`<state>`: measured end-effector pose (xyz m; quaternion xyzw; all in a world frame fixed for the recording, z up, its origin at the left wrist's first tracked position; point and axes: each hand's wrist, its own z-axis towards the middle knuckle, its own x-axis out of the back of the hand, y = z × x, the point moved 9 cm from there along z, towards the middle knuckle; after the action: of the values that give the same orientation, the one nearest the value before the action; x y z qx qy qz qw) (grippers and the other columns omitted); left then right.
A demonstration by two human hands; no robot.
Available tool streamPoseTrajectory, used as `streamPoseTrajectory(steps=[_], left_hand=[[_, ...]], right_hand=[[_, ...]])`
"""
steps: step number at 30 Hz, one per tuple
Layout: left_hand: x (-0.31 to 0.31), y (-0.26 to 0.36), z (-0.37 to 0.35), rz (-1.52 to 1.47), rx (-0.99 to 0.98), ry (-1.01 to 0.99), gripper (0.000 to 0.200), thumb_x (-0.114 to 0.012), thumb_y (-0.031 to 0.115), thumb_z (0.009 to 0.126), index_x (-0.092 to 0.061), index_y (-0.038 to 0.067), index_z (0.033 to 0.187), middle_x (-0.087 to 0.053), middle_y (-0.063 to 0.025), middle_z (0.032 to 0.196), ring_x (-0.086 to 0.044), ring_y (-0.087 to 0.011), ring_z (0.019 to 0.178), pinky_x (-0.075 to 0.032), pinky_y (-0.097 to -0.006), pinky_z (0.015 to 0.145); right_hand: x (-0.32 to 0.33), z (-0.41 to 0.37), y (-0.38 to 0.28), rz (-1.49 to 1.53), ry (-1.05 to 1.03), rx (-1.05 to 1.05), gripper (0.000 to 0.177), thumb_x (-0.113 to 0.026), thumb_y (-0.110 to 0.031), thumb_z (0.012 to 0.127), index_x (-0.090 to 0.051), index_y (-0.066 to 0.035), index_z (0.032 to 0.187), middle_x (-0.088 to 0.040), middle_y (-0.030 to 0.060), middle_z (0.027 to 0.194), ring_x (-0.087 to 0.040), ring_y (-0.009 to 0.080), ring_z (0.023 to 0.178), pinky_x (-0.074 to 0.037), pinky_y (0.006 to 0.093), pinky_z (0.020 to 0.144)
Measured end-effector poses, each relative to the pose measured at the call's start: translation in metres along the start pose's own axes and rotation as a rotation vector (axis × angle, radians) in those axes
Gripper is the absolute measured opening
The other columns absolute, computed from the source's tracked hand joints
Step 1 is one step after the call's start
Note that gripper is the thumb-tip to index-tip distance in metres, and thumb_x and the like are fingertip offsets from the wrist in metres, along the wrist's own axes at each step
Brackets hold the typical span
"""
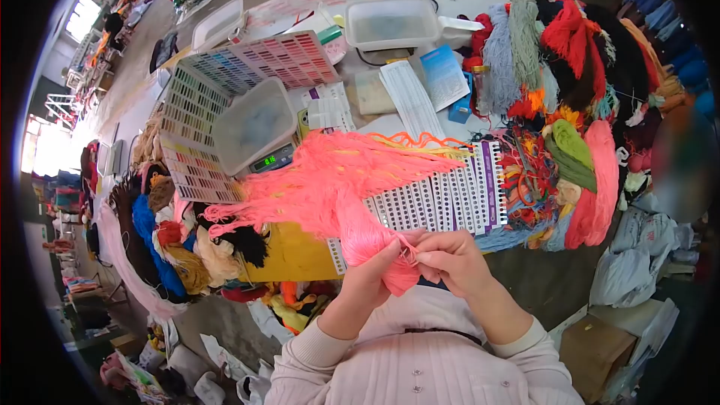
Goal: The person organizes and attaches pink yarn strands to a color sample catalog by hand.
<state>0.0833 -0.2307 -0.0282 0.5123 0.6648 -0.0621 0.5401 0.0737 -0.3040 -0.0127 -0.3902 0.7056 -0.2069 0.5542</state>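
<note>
A thick skein of coral-pink yarn [345, 214] spreads across the middle of the table, its loose part fanned out to the left and right. My left hand [367, 274] is wrapped round the skein's near end, close to my body. Right beside it, my right hand [450, 259] pinches some strands at the skein's edge, with thumb and fingers pressed together. Under the yarn lies a white card strip with rows of holes [442, 202], edged in purple. A digital scale [271, 159] with a green display sits partly under a clear plastic tub [255, 124].
A folding colour chart [202, 105] stands round the tub. Farther back are a white tray [394, 24], paper sheets [411, 97] and a blue box [461, 107]. Yarn hanks in many colours [577, 142] crowd the right side, and more yarn [154, 232] is heaped at the left edge.
</note>
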Motion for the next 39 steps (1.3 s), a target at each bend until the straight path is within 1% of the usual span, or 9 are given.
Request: streamPoseTrajectory(steps=[6,11,15,18,24,27,33,36,39], left_hand=[[0.001,0.006,-0.017,-0.005,0.054,-0.086,0.033,-0.04,0.021,0.086,-0.047,-0.005,0.106,-0.055,-0.0121,0.096,-0.054,-0.02,0.087,-0.042,-0.031,0.077],[0.0,0.006,-0.025,-0.026,0.067,-0.108,0.031,-0.042,0.02,0.085,-0.049,-0.004,0.102,-0.055,-0.0114,0.094,-0.054,-0.019,0.084,-0.044,-0.0299,0.073],[0.009,0.005,-0.028,-0.005,0.075,0.023,0.03,-0.044,0.019,0.084,-0.049,-0.004,0.102,-0.054,-0.0124,0.095,-0.054,-0.0196,0.085,-0.044,-0.0307,0.074],[0.013,0.005,-0.026,0.039,0.064,0.082,0.031,-0.043,0.021,0.084,-0.049,-0.004,0.102,-0.054,-0.014,0.097,-0.054,-0.0218,0.087,-0.043,-0.0341,0.077],[0.018,0.006,-0.026,-0.031,0.057,-0.049,0.033,-0.041,0.023,0.086,-0.046,-0.002,0.107,-0.049,-0.0113,0.108,-0.046,-0.0197,0.101,-0.039,-0.0313,0.084],[0.006,0.013,-0.028,-0.041,-0.004,-0.101,0.038,-0.038,0.027,0.087,-0.043,-0.001,0.112,-0.045,-0.0118,0.113,-0.042,-0.0203,0.107,-0.037,-0.032,0.087],[-0.005,0.014,-0.028,0.066,-0.043,-0.164,0.044,-0.038,0.03,0.086,-0.039,-0.004,0.115,-0.045,-0.0132,0.114,-0.044,-0.0196,0.105,-0.037,-0.0313,0.086],[0.002,0.013,-0.027,0.057,0.011,-0.134,0.043,-0.038,0.027,0.086,-0.039,-0.005,0.115,-0.047,-0.013,0.111,-0.046,-0.0186,0.102,-0.038,-0.0307,0.085],[0.001,0.016,-0.028,0.079,0.034,-0.083,0.04,-0.038,0.024,0.086,-0.04,-0.005,0.114,-0.049,-0.0121,0.109,-0.048,-0.0178,0.099,-0.038,-0.0302,0.085]], right_hand=[[-0.018,-0.012,0.005,0.082,0.052,-0.051,0.01,-0.051,-0.003,0.077,-0.059,0.004,0.079,-0.053,0.0046,0.06,-0.046,0.0079,0.049,-0.035,0.0201,0.043],[-0.022,-0.019,0.01,-0.003,0.135,-0.078,0.011,-0.051,-0.004,0.077,-0.058,0.004,0.08,-0.052,0.005,0.058,-0.047,0.0089,0.048,-0.036,0.02,0.043],[-0.025,-0.022,0.011,-0.328,0.143,-0.12,0.009,-0.054,-0.003,0.076,-0.058,0.003,0.08,-0.051,0.0044,0.058,-0.045,0.0084,0.048,-0.034,0.0192,0.043],[-0.021,-0.016,0.017,-0.376,0.154,0.029,0.008,-0.057,-0.006,0.074,-0.059,0.0,0.079,-0.047,-0.0026,0.055,-0.037,0.0027,0.045,-0.027,0.0178,0.041],[-0.031,-0.019,0.019,0.151,0.049,-0.125,0.008,-0.057,-0.009,0.075,-0.057,-0.001,0.078,-0.04,-0.0064,0.052,-0.029,0.0013,0.042,-0.022,0.0172,0.04],[-0.021,-0.019,0.023,0.287,0.127,-0.151,0.01,-0.056,-0.01,0.076,-0.057,-0.001,0.08,-0.039,-0.0067,0.051,-0.026,0.0014,0.042,-0.019,0.0171,0.039],[-0.027,-0.014,0.019,-0.039,0.186,-0.084,0.009,-0.056,-0.009,0.076,-0.059,0.0,0.076,-0.045,-0.0054,0.055,-0.032,0.0003,0.045,-0.022,0.0168,0.039],[-0.035,-0.012,0.009,0.01,0.158,-0.033,0.008,-0.054,-0.004,0.074,-0.06,0.002,0.076,-0.044,-0.0036,0.054,-0.029,0.0013,0.041,-0.019,0.018,0.038],[-0.035,-0.01,0.009,0.016,0.165,-0.04,0.009,-0.053,-0.002,0.073,-0.06,0.003,0.078,-0.044,-0.003,0.053,-0.028,0.0016,0.041,-0.02,0.0181,0.038]])
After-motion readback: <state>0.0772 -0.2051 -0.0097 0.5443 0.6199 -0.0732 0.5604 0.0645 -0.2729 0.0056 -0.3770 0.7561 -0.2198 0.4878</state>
